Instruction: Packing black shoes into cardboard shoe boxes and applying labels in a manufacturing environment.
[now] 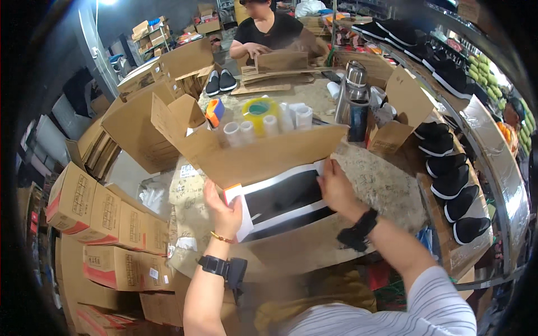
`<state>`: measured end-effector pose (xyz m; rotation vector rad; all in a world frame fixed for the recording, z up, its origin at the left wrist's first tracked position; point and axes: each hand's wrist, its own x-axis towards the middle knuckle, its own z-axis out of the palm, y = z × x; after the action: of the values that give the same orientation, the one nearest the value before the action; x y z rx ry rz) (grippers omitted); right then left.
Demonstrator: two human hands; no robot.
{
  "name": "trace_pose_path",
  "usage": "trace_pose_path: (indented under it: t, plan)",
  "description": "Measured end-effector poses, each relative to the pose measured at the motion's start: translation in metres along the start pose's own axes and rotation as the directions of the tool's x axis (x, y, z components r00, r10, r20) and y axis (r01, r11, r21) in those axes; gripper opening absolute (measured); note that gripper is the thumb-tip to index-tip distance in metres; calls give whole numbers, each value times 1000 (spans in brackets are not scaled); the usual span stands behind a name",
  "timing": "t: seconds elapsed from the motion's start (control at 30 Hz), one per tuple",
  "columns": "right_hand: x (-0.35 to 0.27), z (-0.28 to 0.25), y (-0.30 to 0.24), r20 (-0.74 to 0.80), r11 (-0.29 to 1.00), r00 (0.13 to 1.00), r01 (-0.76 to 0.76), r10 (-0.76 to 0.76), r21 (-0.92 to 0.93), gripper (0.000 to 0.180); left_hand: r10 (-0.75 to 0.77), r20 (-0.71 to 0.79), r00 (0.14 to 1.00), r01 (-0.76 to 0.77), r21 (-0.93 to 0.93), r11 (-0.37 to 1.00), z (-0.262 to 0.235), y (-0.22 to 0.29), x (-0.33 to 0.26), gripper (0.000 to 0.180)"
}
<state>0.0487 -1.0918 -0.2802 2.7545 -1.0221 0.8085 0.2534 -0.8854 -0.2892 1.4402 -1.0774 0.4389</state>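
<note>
While left hand [225, 214] clamps white card [245, 223], right hand [338, 190] seemingly grips open carton's [274, 154] edge.

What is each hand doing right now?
Left hand: closed on a white card.
Right hand: fingers curled at the right end of the box; whether it grips anything cannot be told.

From where I'm standing: tabletop [389, 196] is lying open to the right of the right hand [339, 191], leaving a sideways pass; raised cardboard flap [274, 155] is blocking straight reach toward rolls [270, 125]; cartons [130, 227] are crowding the table's left.
</note>
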Motion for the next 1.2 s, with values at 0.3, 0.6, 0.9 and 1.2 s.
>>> trace_pose_path:
  t: [0.3,0.6,0.9,1.2]
  plan:
    - [63,-75,40,195,524,567,503,-800,687,73,128,700,702,-402,242,883,-78,44,24,37]
    - [54,-63,28,282,566,582,388,-762,728,96,-416,879,232,-337,474,813,-11,97,57,99]
    - [-3,-48,34,36,712,780,549,-624,438,77,-211,742,637,-394,548,738,-15,106,-3,89]
    - [-105,28,138,707,301,650,-640,-279,707,74,-578,507,639,764,-504,403,-16,72,-97,98]
